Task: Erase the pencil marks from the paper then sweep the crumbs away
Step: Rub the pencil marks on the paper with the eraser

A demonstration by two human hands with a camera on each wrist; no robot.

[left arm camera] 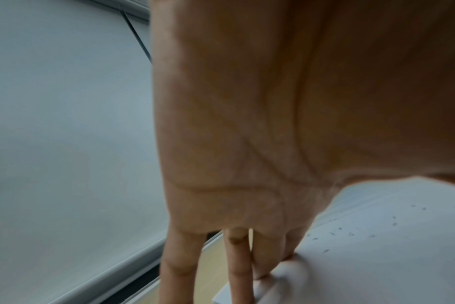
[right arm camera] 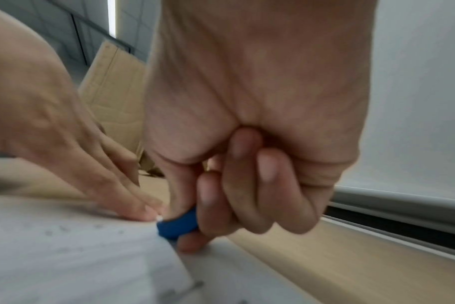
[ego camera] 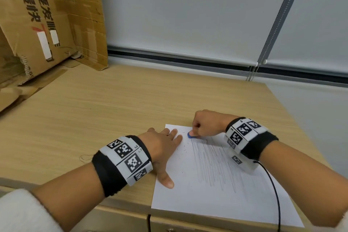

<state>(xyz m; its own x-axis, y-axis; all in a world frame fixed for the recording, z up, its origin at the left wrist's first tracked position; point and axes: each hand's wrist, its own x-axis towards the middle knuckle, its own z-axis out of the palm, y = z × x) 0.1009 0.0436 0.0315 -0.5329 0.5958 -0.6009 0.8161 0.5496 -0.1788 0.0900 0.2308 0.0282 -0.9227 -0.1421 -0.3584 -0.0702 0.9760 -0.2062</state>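
Note:
A white sheet of paper (ego camera: 216,190) lies at the desk's front right, covered with grey pencil strokes (ego camera: 216,164). My left hand (ego camera: 165,147) lies flat with straight fingers on the sheet's far left corner, pressing it down; the fingers (left arm camera: 262,265) touch the paper (left arm camera: 377,257). My right hand (ego camera: 203,126) is curled and pinches a blue eraser (ego camera: 190,135) against the paper near its far edge; in the right wrist view the eraser (right arm camera: 179,225) shows between thumb and fingers. Small dark crumbs (ego camera: 185,147) are scattered near the left hand, and crumbs (left arm camera: 351,232) show close up.
Flattened cardboard boxes (ego camera: 47,24) lean at the desk's back left. The wooden desk (ego camera: 113,109) ends at a window sill with a grey roller blind (ego camera: 188,15) and its bead chain (ego camera: 252,73). A black cable (ego camera: 273,190) runs from my right wristband across the paper.

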